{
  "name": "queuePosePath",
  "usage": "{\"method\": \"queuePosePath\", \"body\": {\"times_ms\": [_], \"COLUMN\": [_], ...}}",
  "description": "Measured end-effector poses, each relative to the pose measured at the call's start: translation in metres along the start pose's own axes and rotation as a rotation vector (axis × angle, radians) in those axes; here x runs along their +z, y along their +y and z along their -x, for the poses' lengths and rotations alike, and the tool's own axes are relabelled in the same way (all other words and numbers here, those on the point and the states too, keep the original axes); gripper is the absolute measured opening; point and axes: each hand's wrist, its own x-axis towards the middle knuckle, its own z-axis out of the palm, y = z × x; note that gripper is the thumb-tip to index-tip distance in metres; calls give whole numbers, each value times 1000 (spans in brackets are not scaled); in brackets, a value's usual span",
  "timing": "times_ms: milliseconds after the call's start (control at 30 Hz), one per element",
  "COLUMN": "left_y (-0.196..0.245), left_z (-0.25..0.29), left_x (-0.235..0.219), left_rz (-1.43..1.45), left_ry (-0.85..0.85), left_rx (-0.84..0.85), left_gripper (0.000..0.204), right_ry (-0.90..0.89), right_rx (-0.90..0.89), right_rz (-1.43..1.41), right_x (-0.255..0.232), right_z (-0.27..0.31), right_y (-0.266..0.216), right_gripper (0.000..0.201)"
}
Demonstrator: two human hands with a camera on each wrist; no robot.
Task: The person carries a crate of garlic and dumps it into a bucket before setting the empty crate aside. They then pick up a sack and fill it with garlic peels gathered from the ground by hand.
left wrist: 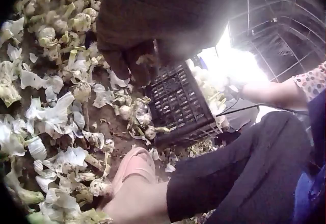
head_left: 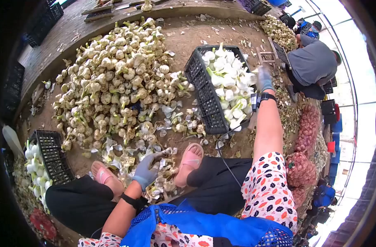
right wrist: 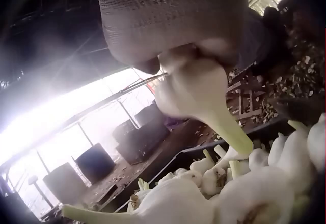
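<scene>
In the head view, the gloved right hand (head_left: 264, 79) is at the right edge of a black crate (head_left: 204, 96) heaped with white peeled garlic (head_left: 227, 74). The right wrist view shows that hand (right wrist: 173, 25) gripping a white garlic bulb (right wrist: 196, 89), its green stem pointing down over the bulbs in the crate. The gloved left hand (head_left: 147, 171) hangs low between the feet, above scattered skins (head_left: 114, 154). In the left wrist view the left hand (left wrist: 147, 30) has its fingers bent, with a small brownish bit by the fingertips.
A large pile of unpeeled garlic (head_left: 118, 78) lies left of the crate. Another black crate (head_left: 54, 156) with white garlic stands at the left. A wooden stool frame (head_left: 267, 57) and a seated person in grey (head_left: 313, 61) are beyond the right hand. Red net sacks (head_left: 307, 131) line the right.
</scene>
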Motion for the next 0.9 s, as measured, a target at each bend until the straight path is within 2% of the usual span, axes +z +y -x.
{"method": "queuePosePath", "body": {"times_ms": [67,100,133,167,233,267,300,333,367,400,433,500,567,633,700,733,767,800,867,900], "left_y": [-2,-14,-16,-16,2,6,8,5,1,-5,-5,-6,-11,-5,-14,1,-4,-10,-8,-3], "left_z": [17,-41,-36,-30,-21,-22,-22,-22,-24,-24,-23,-23,-24,-23,-20,-14,-11,-10,-6,-5], "left_x": [3,8,12,15,11,10,9,13,16,19,19,22,30,31,29,29,30,32,36,39], "left_rz": [170,164,185,203,190,95,0,145,139,162,185,199,303,198,136,184,123,50,-39,-18], "left_ry": [-37,-15,-15,-16,-60,-71,-85,-109,-141,-128,-112,-151,-123,-147,-166,-169,-189,-206,-268,-272], "left_rx": [-126,-40,-16,10,-46,-19,12,-44,-30,-9,8,25,-37,33,83,62,98,117,162,167], "left_gripper": [38,38,37,36,35,35,35,35,35,35,34,35,34,34,33,34,35,36,38,37], "right_ry": [-235,-194,-162,-169,-212,-287,-209,-250,-284,-272,-248,-448,-445,-385,-395,-359,-321,-140,-78,-54], "right_rx": [45,112,-78,-62,26,-185,-82,-65,-50,-156,-131,-2,312,505,351,243,144,193,140,85], "right_rz": [556,560,448,450,677,367,393,395,398,680,679,977,671,333,301,440,580,609,754,736], "right_x": [10,14,16,11,-8,-26,-39,-57,-81,-110,-118,-127,-106,-75,-42,-31,-24,-14,-7,-10], "right_z": [17,6,26,27,25,33,54,63,65,54,69,91,141,165,171,160,154,165,180,204], "right_y": [2,-40,-38,-40,-35,-29,-53,-58,-57,-33,-24,-16,-19,18,52,80,100,83,69,41], "right_gripper": [49,50,53,53,54,55,54,56,57,57,57,63,70,75,75,73,71,65,44,36]}}
